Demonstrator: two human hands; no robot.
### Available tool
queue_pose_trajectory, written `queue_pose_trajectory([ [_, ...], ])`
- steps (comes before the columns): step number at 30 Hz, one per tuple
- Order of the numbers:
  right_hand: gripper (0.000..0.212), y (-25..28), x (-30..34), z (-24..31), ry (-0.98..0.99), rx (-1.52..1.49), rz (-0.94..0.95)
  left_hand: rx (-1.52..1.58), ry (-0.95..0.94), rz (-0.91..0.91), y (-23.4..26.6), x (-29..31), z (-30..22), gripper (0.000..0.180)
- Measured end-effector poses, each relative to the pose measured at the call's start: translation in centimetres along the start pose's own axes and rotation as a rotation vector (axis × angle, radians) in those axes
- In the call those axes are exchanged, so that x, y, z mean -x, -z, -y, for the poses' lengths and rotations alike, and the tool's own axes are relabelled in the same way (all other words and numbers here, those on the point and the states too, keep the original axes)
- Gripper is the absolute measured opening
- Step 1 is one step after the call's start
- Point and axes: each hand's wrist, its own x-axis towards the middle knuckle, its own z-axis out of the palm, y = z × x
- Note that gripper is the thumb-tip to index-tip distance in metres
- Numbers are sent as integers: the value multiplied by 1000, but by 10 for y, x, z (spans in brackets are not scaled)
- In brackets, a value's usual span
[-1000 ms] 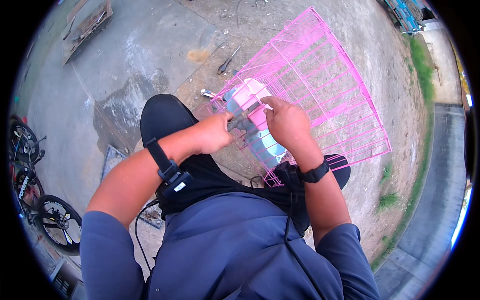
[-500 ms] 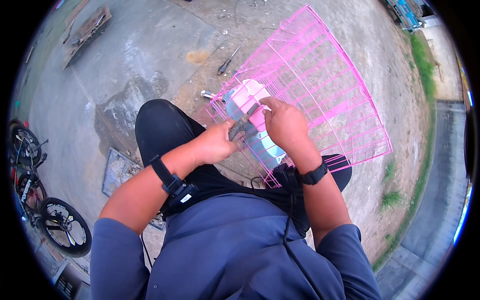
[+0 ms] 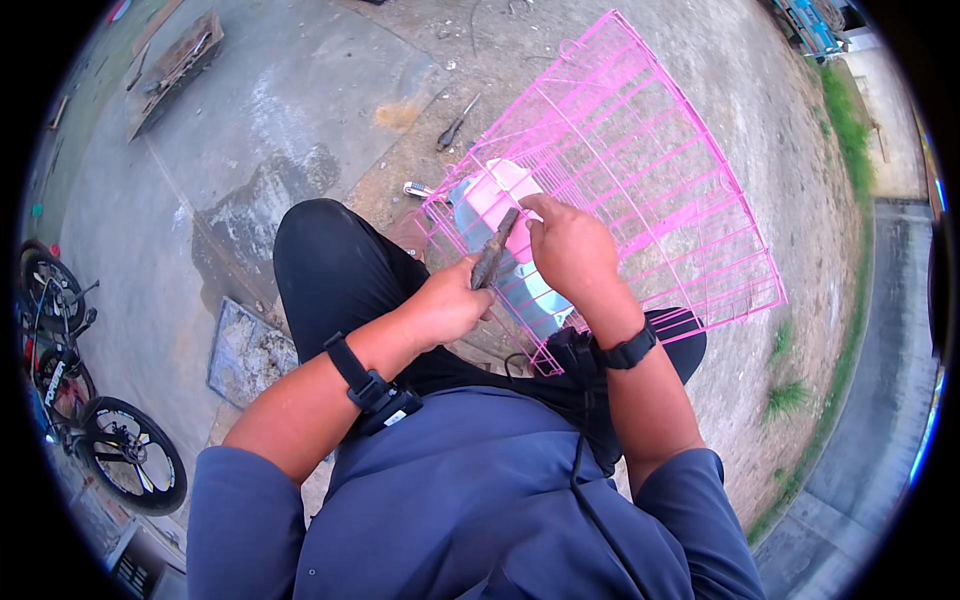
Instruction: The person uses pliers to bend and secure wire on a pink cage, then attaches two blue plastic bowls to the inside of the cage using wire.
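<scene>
A pink wire cage (image 3: 690, 220) leans over my right thigh and the ground in front of me. My left hand (image 3: 447, 300) is closed around worn, dark pliers (image 3: 489, 258), their tip pointing away from me at the cage's near left edge. My right hand (image 3: 572, 245) is closed at that same edge, its index finger and thumb at the wire close to the plier tip. Whether the jaws touch the wire, I cannot tell. Pink and light-blue plastic pieces (image 3: 541, 292) show behind the bars, partly covered by my right hand.
A dark-handled screwdriver (image 3: 456, 124) lies on the ground beyond the cage, and a small white-handled tool (image 3: 417, 189) is by its left corner. A debris-covered tray (image 3: 245, 350) sits left of my knee. Bicycles (image 3: 110, 440) stand at far left; a board (image 3: 175, 75) lies farther off.
My left hand has shifted a little to the right and nearer to me, turning the pliers more upright. My right hand and the cage have hardly moved.
</scene>
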Motion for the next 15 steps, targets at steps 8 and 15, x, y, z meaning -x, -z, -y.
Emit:
queue_pose_trajectory([
  [8,27,2,1,2,-16,17,29,-53,-42,-57,-3,2,0,44],
  [15,27,-1,0,1,-5,16,28,-128,-79,-56,-3,-4,12,41],
])
